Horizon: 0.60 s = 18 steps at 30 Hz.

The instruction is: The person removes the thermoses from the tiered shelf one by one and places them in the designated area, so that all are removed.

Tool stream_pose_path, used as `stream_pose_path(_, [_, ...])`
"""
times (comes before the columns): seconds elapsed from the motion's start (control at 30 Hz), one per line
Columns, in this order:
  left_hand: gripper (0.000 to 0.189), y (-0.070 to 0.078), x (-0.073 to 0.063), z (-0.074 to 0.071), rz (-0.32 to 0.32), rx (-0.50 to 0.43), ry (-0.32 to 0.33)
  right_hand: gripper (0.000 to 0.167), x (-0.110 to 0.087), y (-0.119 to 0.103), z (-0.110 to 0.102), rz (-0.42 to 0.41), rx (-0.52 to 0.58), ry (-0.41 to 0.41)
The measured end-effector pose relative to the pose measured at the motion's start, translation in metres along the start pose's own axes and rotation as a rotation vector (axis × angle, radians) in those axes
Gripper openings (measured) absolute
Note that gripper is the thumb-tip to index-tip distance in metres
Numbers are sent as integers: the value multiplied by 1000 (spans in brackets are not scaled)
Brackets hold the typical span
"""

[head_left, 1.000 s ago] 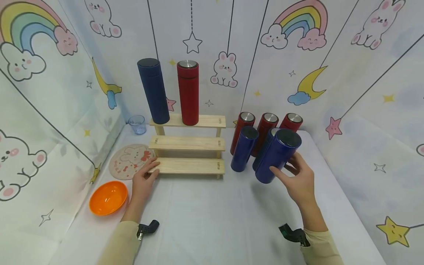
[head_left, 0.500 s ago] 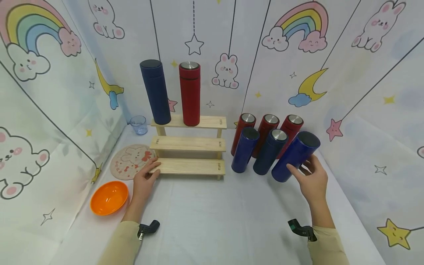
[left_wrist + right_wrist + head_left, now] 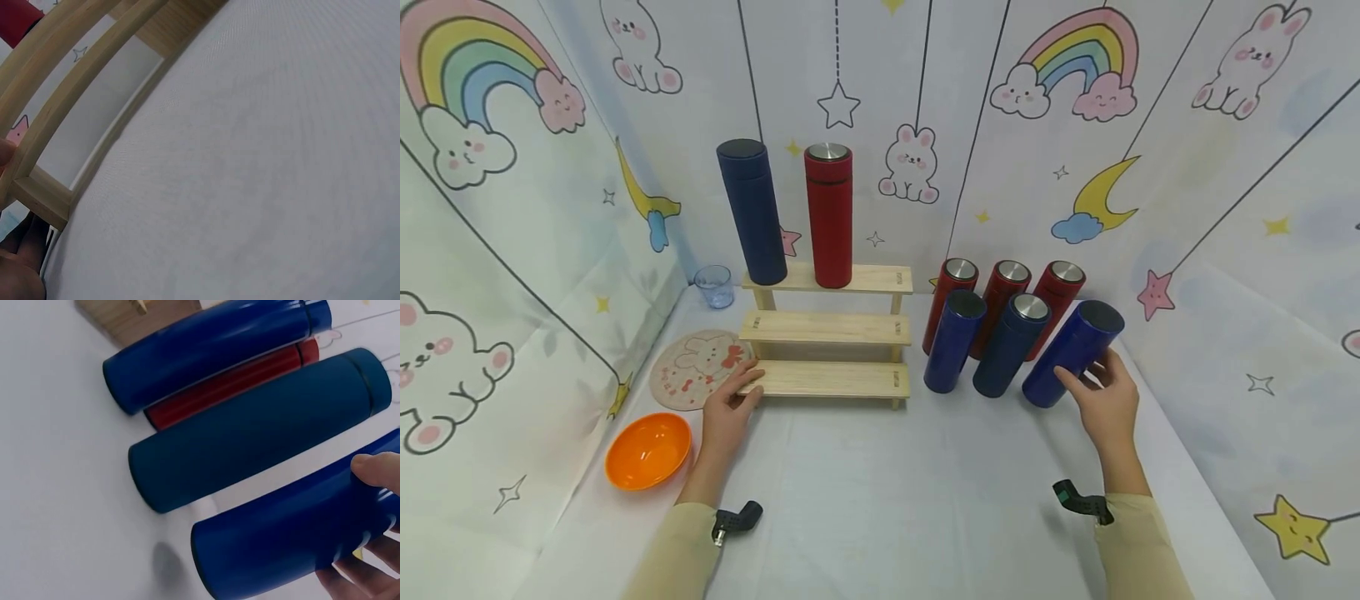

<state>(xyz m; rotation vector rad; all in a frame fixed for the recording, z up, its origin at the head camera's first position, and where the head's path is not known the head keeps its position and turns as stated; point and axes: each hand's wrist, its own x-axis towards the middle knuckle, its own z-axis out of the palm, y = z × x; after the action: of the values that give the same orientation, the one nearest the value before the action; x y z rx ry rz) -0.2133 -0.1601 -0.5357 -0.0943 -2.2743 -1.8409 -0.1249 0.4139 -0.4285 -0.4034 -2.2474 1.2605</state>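
My right hand point(image 3: 1107, 404) holds a glossy blue thermos bottle point(image 3: 1071, 354) around its side, thumb toward me. It stands nearly upright at the right end of the front row; whether its base touches the table I cannot tell. To its left are a matte dark blue bottle point(image 3: 262, 431) with a steel lid top and another glossy blue bottle point(image 3: 953, 342). Several red bottles point(image 3: 951, 304) stand behind them. With my left hand point(image 3: 727, 408) I grip the left end of the lowest step of a three-step wooden rack point(image 3: 827, 379). Its top step carries a navy bottle point(image 3: 751, 212) and a red bottle point(image 3: 830, 217).
An orange bowl point(image 3: 647, 452) sits left of my left forearm. Behind it lie a round rabbit-print mat point(image 3: 688, 371) and a small blue glass point(image 3: 714, 287). A patterned cloth backdrop point(image 3: 1037, 183) encloses the white table point(image 3: 880, 500) at the back and sides.
The blue bottle in my right hand has moved right and slightly down, from in front of the matte dark blue bottle to beside it. My left hand stays at the rack.
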Motion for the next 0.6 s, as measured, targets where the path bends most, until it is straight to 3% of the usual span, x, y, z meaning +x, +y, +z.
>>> stream_pose_path(0.6, [31,-1,0,0,36,-33,3,73,19,16,12,18,2,-8])
